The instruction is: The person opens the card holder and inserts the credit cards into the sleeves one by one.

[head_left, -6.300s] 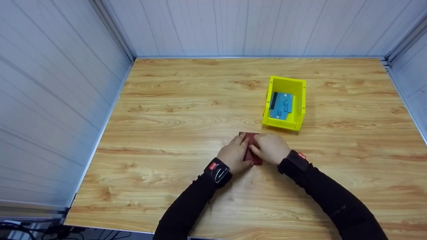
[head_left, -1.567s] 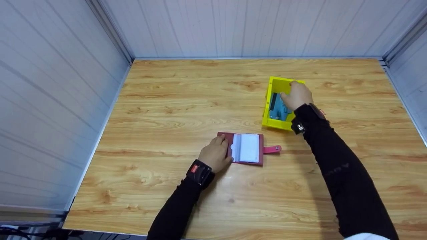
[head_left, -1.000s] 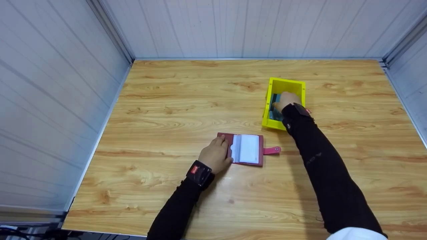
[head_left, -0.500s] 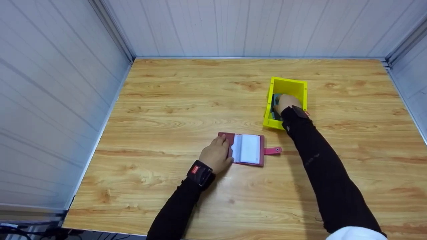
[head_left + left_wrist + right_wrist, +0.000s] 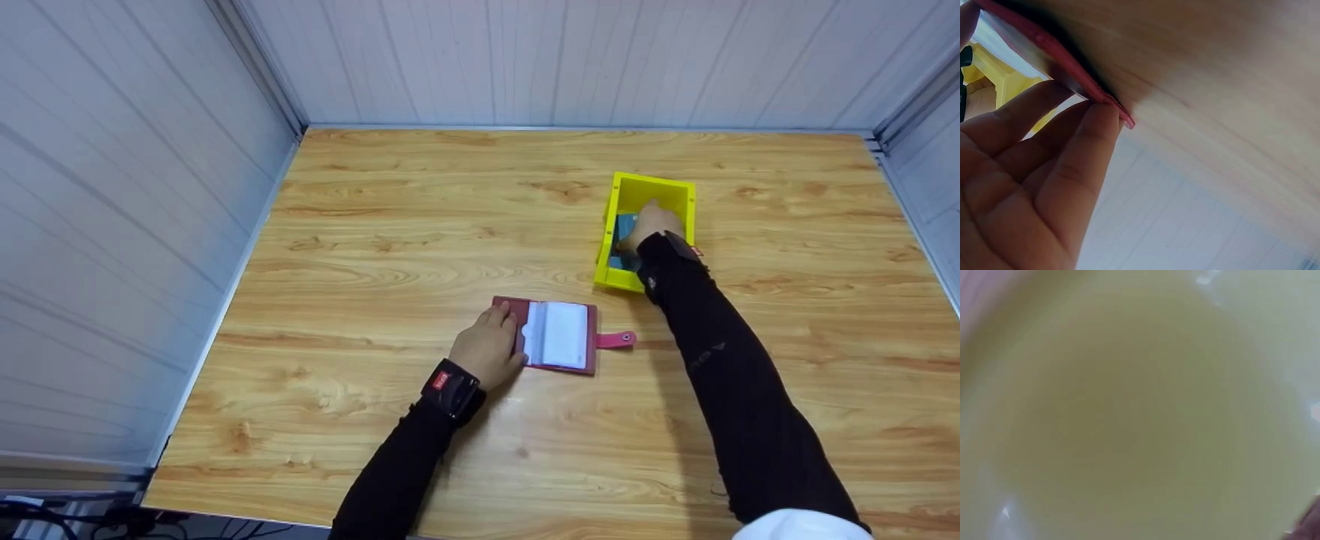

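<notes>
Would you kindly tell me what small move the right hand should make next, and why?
Probably pinch a blue card and lift it from the yellow bin: the right hand is inside the bin, its grip hidden, and the left hand rests on the open card holder.

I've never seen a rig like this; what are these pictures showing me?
There is no robot: a person works with two bare hands. The wide view is taken from the head, looking down at a wooden table; the two close views from the wrists. The left hand touches the left side of an open red card holder. The right hand is inside a yellow bin with blue cards; whether it grips one is hidden. The right wrist picture is blurred, mostly yellow.
</notes>
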The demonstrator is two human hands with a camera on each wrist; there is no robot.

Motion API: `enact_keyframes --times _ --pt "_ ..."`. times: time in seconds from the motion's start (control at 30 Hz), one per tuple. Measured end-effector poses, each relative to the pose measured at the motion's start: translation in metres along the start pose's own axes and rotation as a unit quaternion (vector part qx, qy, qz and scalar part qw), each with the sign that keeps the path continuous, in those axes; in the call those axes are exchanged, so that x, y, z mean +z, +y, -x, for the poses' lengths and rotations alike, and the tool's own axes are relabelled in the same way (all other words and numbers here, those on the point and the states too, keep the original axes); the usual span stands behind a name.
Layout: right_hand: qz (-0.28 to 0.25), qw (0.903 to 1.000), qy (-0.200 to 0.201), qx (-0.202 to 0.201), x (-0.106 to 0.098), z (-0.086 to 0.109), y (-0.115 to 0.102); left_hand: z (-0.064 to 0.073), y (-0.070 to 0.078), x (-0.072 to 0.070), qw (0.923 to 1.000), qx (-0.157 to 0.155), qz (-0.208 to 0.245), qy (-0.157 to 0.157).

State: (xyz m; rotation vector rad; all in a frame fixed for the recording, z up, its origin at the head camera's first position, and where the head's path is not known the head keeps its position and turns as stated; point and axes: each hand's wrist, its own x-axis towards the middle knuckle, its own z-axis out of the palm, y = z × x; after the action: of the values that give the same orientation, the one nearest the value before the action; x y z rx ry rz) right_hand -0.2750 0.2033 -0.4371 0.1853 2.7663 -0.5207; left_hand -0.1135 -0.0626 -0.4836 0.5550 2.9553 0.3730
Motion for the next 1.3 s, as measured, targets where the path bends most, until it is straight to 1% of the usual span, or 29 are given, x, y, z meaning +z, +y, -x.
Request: enact_keyframes --times 0.23,0.37,0.43,0.5,0.57,0.63,0.7,0.8,0.87,0.97,1.03,1.13,1.2,1.27,1.3 --pt "0.025 0.9994 0.024 0.004 -0.007 -0.004 -0.002 0.0 0.0 -0.002 1.0 -0.001 -0.001 -0.005" --pt "0.012 0.9995 0.028 0.004 -0.013 -0.004 -0.002 -0.001 0.0 -0.002 1.0 -0.003 -0.001 -0.007" --pt "-0.005 0.9996 0.028 -0.001 -0.017 -0.003 -0.001 -0.001 -0.001 -0.003 0.9999 -0.003 -0.003 -0.011" --pt "-0.038 0.9989 0.026 -0.008 -0.023 0.0 0.0 -0.002 -0.001 -0.003 0.9999 -0.003 -0.005 -0.016" --pt "-0.079 0.9965 0.022 -0.016 -0.031 0.004 0.001 -0.002 -0.002 -0.003 0.9998 -0.004 -0.007 -0.021" --pt "-0.123 0.992 0.017 -0.022 -0.041 0.01 0.001 -0.002 -0.002 -0.003 0.9997 -0.005 -0.007 -0.024" --pt "-0.164 0.9855 0.019 -0.037 -0.049 0.018 0.002 -0.002 -0.001 -0.003 0.9997 -0.006 -0.006 -0.024" --pt "-0.225 0.9716 0.024 -0.068 -0.057 0.035 0.0 -0.001 -0.001 -0.004 0.9997 -0.005 -0.005 -0.022" --pt "-0.264 0.9597 0.03 -0.092 -0.057 0.047 -0.002 -0.001 0.0 -0.004 0.9998 -0.005 -0.006 -0.021" --pt "-0.309 0.944 0.028 -0.111 -0.051 0.067 -0.006 -0.001 -0.001 -0.005 0.9998 -0.006 -0.007 -0.019" --pt "-0.339 0.9329 0.02 -0.119 -0.041 0.079 -0.008 -0.001 -0.001 -0.005 0.9997 -0.006 -0.008 -0.02" --pt "-0.392 0.9099 -0.008 -0.135 -0.019 0.092 -0.009 -0.001 -0.001 -0.005 0.9995 -0.007 -0.013 -0.029" --pt "-0.423 0.8941 -0.036 -0.142 -0.001 0.097 -0.009 -0.001 -0.001 -0.005 0.9992 -0.009 -0.016 -0.036" --pt "-0.442 0.8827 -0.065 -0.146 0.018 0.102 -0.009 -0.001 0.0 -0.005 0.999 -0.011 -0.018 -0.041" --pt "-0.444 0.8809 -0.08 -0.145 0.027 0.103 -0.009 -0.001 0.0 -0.005 0.999 -0.012 -0.017 -0.04"
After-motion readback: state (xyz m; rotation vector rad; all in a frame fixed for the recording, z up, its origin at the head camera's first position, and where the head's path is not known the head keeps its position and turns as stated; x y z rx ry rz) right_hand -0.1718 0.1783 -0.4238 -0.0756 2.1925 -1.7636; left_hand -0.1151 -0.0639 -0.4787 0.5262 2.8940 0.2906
